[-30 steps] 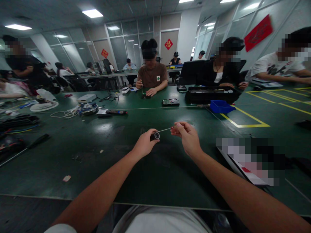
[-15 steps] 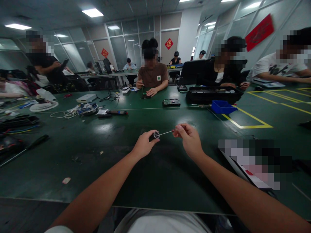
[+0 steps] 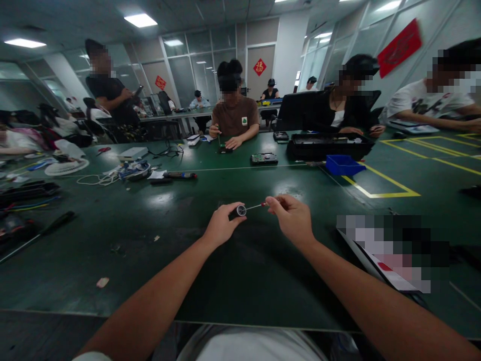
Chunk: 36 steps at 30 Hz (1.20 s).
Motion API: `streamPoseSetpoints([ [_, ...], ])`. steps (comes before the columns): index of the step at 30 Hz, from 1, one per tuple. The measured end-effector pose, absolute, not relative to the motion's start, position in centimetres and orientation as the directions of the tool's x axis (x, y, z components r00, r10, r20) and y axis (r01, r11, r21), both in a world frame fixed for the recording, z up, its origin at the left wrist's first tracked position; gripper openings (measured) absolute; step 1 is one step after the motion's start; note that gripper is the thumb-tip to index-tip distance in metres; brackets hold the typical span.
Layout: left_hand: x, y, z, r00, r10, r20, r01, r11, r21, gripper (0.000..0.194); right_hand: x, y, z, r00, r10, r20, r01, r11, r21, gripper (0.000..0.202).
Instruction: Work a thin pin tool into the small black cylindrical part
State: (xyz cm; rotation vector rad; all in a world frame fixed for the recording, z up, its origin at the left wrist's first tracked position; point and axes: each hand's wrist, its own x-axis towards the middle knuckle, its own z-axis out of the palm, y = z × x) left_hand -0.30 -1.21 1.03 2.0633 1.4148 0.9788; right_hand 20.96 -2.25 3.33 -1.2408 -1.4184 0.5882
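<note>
In the head view, both forearms reach forward over the green tabletop (image 3: 225, 286) and angle inward. The left hand (image 3: 221, 223) grips a black cylindrical part (image 3: 233, 212) between thumb and fingers, its silver-rimmed end turned toward the right hand (image 3: 295, 218). That hand, knuckles up and fingers curled, pinches a slim screwdriver (image 3: 254, 206) by its red end; the shaft slants slightly down to the rim, though whether it touches cannot be told. Both things are held above the table, in front of the torso. Compared with half a second ago, the right fingers are curled more tightly, while the left grip looks unchanged. The standing person (image 3: 108, 90) at left has moved rightward.
</note>
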Motion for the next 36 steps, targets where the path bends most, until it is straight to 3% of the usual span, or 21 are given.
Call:
streamPoseSetpoints([
  [5,-0.4,-1.2,1.0,0.241,0.919,0.313,0.613,-0.394,0.685,0.039,21.1,-2.2,3.1,0.135,0.909,0.394,0.339,0.331,-0.881,0.032],
  [11,-0.4,-1.2,0.9,0.287,0.901,0.326,0.627,-0.434,0.647,0.04,21.0,-2.4,2.9,-0.005,0.896,0.444,0.245,0.431,-0.868,0.017],
  [17,-0.3,-1.3,1.0,0.305,0.884,0.355,0.634,-0.466,0.617,0.04,20.9,-2.4,3.2,0.051,0.897,0.44,0.447,0.373,-0.813,0.038],
  [22,-0.2,-1.3,1.0,0.294,0.883,0.366,0.645,-0.466,0.605,0.037,20.8,-2.2,2.8,0.034,0.89,0.455,0.449,0.393,-0.803,0.039],
  [27,-0.4,-1.2,1.0,0.279,0.891,0.358,0.674,-0.447,0.588,0.037,21.0,-2.6,3.1,-0.112,0.879,0.464,0.519,0.45,-0.727,0.037],
  [32,-0.4,-1.3,1.2,0.292,0.895,0.338,0.685,-0.442,0.579,0.036,20.8,-3.1,3.4,-0.104,0.865,0.49,0.504,0.471,-0.724,0.036],
  [36,-0.4,-1.3,1.1,0.281,0.896,0.343,0.68,-0.438,0.588,0.036,20.6,-3.4,3.7,-0.148,0.836,0.528,0.521,0.52,-0.677,0.027],
])
